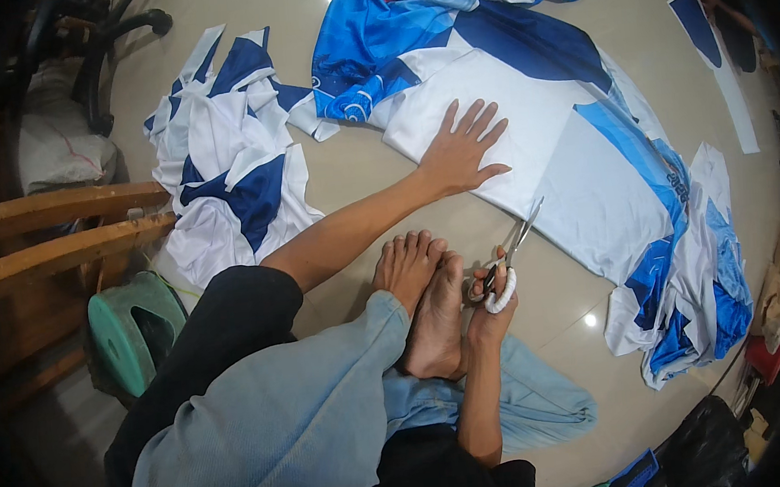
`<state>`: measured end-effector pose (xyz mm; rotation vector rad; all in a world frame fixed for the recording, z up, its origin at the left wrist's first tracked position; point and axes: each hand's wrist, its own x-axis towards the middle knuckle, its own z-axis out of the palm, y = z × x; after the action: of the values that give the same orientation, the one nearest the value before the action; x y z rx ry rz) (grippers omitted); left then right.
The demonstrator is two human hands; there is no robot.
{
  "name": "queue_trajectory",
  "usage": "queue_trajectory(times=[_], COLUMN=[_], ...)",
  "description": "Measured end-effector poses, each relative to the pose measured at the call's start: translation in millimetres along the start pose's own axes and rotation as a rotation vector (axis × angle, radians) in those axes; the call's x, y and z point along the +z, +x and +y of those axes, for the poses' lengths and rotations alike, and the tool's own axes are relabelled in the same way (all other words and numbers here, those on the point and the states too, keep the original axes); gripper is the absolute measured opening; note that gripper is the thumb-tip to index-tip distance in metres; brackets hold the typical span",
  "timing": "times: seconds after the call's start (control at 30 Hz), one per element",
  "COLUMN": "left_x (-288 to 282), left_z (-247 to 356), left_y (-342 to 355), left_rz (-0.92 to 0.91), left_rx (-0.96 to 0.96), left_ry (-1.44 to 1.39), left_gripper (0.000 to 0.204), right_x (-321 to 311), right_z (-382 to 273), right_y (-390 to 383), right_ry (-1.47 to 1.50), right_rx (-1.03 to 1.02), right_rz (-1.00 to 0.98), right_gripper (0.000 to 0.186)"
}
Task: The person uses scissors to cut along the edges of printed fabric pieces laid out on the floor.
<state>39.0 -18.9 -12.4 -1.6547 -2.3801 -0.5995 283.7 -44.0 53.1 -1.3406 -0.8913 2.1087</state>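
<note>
Tiled floor [565,308] bears white cloth [541,131], left hand [462,151] splayed on it, right hand [491,311] gripping scissors [519,242], seemingly trimming, next needing aligned blades [531,218]

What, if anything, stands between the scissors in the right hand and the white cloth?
Nothing visible does. The scissors in the right hand overlap the near edge of the white cloth. The left hand lies farther left on the cloth, and the feet are left of the scissors.

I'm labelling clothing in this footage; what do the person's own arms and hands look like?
Plain black sleeves cover the upper arms, leaving the forearms bare. The left hand and right hand are ungloved; no watch or bracelet shows.
</note>
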Motion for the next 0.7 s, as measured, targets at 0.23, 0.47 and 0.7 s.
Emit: queue_trajectory(times=[0.23, 0.47, 0.7], left_x=[1.6, 2.1, 1.6], left_z=[0.2, 0.4, 1.7], left_y=[0.9, 2.2, 2.6], left_rz=[0.000, -0.015, -0.082], left_rx=[0.004, 0.006, -0.002], left_ry=[0.018, 0.021, 0.024], left_gripper=[0.075, 0.074, 0.076], right_x=[3.5, 3.5, 5.4], right_z=[2.0, 1.7, -0.4], right_y=[1.4, 3.3, 1.4], right_ry=[-0.029, -0.015, -0.182], right_rx=[-0.013, 0.009, -0.008], right_rz=[0.020, 0.042, 0.107], right_gripper=[0.041, 0.039, 0.032])
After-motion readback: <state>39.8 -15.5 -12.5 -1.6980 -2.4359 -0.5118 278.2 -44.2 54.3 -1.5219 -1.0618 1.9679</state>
